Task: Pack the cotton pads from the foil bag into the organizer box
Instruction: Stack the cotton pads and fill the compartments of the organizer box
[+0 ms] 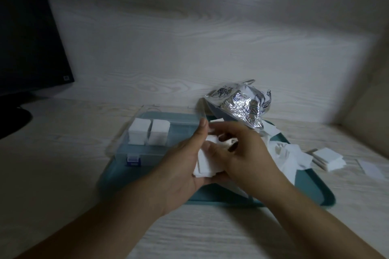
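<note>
- Here, a stack of white square cotton pads [207,164] sits between both hands, over the front middle of a teal tray [311,193].
- Left hand [185,166] cups the stack from the left and below; fingers curl round its edge, thumb up beside the box.
- Right hand [242,153] comes in from the right, fingers bent over the top of the stack and gripping it. Which pads each finger touches is blurred.
- Clear organizer box [166,132] lies on the tray's left half, lid open, blue latch [133,160] at the front.
- Two upright bundles of pads [148,133] stand side by side in the box's left compartments, touching or nearly so.
- Crumpled silver foil bag [242,104] rests at the tray's back right, against the wall, mouth facing down toward the hands.
- Loose pads [288,154] spill over the tray's right side, just behind the right hand.
- A small pile of pads [328,159] lies on the pale wood-grain table [63,164] past the tray's right rim; one single pad [371,169] lies farther right.
- Dark monitor [27,38] stands at far left, well apart.
- Hands cover the box's right end, so its contents there cannot be told.
</note>
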